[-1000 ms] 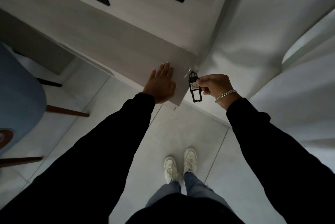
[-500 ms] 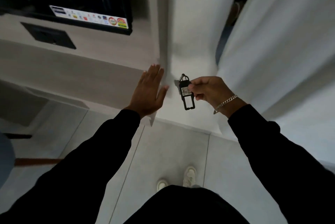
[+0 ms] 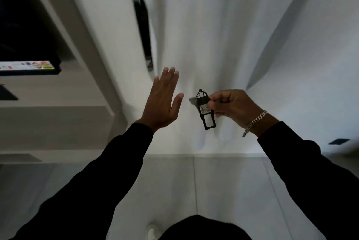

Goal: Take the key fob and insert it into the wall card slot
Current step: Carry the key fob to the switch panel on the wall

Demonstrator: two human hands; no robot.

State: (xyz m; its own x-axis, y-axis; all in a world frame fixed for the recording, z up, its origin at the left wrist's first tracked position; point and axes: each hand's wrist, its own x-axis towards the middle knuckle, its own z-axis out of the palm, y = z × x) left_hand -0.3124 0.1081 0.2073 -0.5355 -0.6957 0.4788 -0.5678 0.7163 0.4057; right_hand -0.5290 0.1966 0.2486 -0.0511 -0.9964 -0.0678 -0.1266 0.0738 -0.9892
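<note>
pale grey tiled floor (image 3: 223, 191) with thin grout lines, white curtain (image 3: 223, 45) hanging down to its far edge, toe of a white shoe (image 3: 152, 233) standing on a tile near the bottom edge

A person stands facing a curtain (image 3: 223, 36) that hangs down to the floor (image 3: 223, 181). The left hand (image 3: 162, 102) is raised flat before the curtain, with the right hand (image 3: 231, 106) just beside it to the right, pinching a key fob (image 3: 206, 110) that dangles between the two. A screen (image 3: 27, 26) sits far left, above a ledge (image 3: 52, 111). A shoe (image 3: 152, 232) shows on the floor below.
</note>
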